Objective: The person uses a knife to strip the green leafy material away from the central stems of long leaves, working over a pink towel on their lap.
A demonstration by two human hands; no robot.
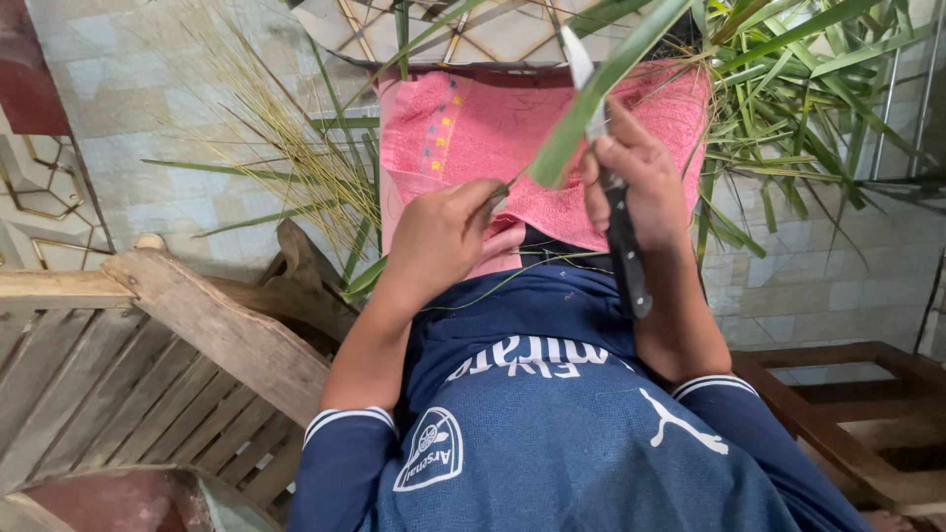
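Note:
My left hand [440,239] pinches the lower end of a long green leaf blade [603,87] that runs up and to the right. A knife with a black handle [625,258] sits in my right hand [639,180], its pale blade [581,74] laid against the leaf's edge. Both hands hover over a pink towel [473,128] spread across my lap. I wear a dark blue shirt [552,424].
A heap of green leaves [808,89] lies at the upper right. Thin dry yellow strips [286,138] fan out at the upper left over the tiled floor. A wooden bench [177,355] stands at the left, another wooden frame [847,404] at the right.

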